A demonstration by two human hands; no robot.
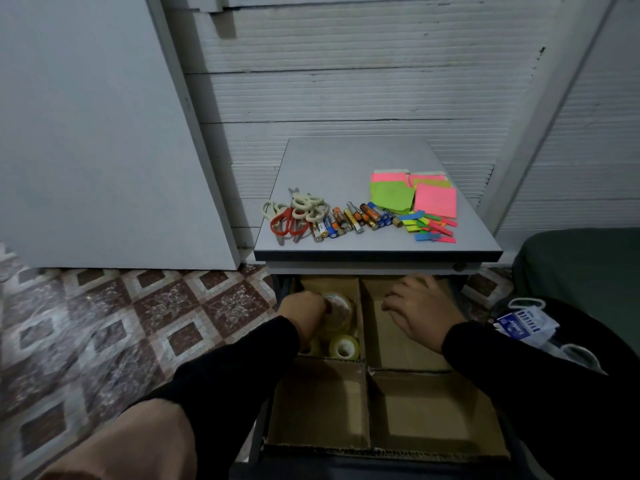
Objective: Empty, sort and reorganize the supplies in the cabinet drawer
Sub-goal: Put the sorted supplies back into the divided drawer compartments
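Note:
The open drawer (388, 448) holds cardboard dividers forming several compartments. In the far left compartment my left hand (303, 315) grips a clear tape roll (341, 308); two more tape rolls (344, 347) lie beside it. My right hand (420, 311) hangs with fingers spread over the bare far right compartment (388, 341), holding nothing. On the cabinet top (346, 161) lie several scissors (294, 216), several batteries (353, 220), pink and green sticky notes (412, 195) and coloured page flags (431, 226).
The two near compartments (322, 410) show bare cardboard. A white board (86, 133) leans on the wall at left. A pack with blue print (526, 325) lies on a dark surface at right. Patterned tile floor (121, 323) spreads left of the cabinet.

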